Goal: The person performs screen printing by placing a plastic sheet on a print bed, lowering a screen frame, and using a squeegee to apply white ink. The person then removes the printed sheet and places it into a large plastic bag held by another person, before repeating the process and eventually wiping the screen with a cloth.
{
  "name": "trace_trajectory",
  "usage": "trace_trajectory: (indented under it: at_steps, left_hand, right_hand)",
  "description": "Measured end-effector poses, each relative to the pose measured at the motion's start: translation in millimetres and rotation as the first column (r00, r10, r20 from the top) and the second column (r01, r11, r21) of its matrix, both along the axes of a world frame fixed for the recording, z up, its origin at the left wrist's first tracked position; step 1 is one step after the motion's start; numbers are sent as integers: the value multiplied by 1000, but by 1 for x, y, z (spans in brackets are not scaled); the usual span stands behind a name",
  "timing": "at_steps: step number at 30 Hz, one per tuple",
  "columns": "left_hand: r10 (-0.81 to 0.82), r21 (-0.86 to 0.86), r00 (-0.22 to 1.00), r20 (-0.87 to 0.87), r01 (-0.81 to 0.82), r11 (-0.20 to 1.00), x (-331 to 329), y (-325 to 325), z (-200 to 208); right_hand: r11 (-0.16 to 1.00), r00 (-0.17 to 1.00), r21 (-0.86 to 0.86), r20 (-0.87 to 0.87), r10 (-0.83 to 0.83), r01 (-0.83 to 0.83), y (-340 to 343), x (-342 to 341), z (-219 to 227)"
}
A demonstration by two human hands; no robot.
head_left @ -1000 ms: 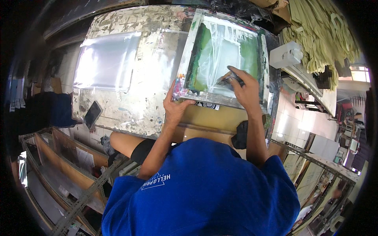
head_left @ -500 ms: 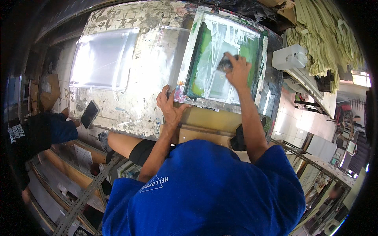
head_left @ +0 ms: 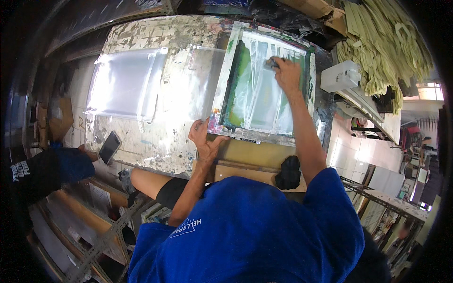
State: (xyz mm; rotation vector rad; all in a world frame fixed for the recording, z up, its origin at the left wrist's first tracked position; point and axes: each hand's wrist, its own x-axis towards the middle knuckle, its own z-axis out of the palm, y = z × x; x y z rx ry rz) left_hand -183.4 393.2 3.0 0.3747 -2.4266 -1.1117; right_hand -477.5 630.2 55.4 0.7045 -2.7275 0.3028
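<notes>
A screen-printing frame (head_left: 214, 113) with a pale, paint-marked rim lies on the worktable. Its mesh (head_left: 259, 106) is green at the sides and smeared with whitish streaks in the middle. My right hand (head_left: 287, 75) is closed round a small dark wad (head_left: 272, 62), pressed to the upper part of the mesh; most of the wad is hidden by the fingers. At the frame's near left corner, my left hand (head_left: 206, 144) grips the rim, fingers curled by the left side and thumb along the near edge.
On the stained worktable (head_left: 179, 33) lie a clear plastic sheet (head_left: 125, 82) and a phone (head_left: 110, 147). A white container (head_left: 337, 77) stands right of the frame, near hanging pale yellow strips (head_left: 377, 42). Black cloth (head_left: 289, 173) lies near me. Another person (head_left: 52, 170) is at the left.
My right hand has moved the dark wad farther up the mesh, away from me. My left hand stays at the frame's corner. The whole view has shifted slightly.
</notes>
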Motion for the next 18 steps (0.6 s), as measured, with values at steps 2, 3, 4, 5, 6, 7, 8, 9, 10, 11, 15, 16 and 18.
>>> trace_trajectory:
  at_steps: [2,3,4,5,6,7,8,9,10,11,15,16,18]
  left_hand:
    - [15,75,1000,-7,-14,997,2,3,1]
    - [20,108,1000,-19,-18,994,3,4,2]
    - [30,137,999,-30,-25,990,3,4,4]
    - [33,131,998,-47,-27,991,1,4,7]
    - [35,128,997,-63,-27,991,-1,5,16]
    - [38,121,996,-77,-29,992,-3,4,26]
    - [59,142,993,-103,-44,989,-6,5,39]
    - [77,162,989,-126,-56,985,-13,9,56]
    - [100,182,984,-148,-72,981,-20,12,73]
    - [115,206,977,-178,-78,975,-29,15,89]
    - [127,495,914,-385,89,865,-66,9,136]
    - [82,475,924,-374,114,873,-69,0,137]
    - [128,389,974,-188,-46,920,-69,-17,136]
  right_hand:
    - [999,999,-45,48,24,-22,-5,43,18]
    - [997,995,-70,86,43,-37,-7,66,31]
    - [994,991,-94,117,65,-54,-8,90,39]
    - [991,986,-114,146,84,-67,-7,114,49]
    - [986,984,-143,144,102,-82,-7,136,63]
    - [980,982,-175,142,122,-97,-8,154,79]
    - [974,982,-194,127,142,-116,-11,168,96]
    - [968,981,-213,113,158,-132,-14,180,116]
    - [961,979,-232,100,179,-152,-17,186,132]
    - [959,987,-241,21,158,-149,-18,187,145]
    - [954,962,-235,-242,128,-186,-23,151,196]
    - [947,953,-254,-278,123,-197,-22,137,206]
    - [940,939,-260,-319,131,-219,-23,111,226]
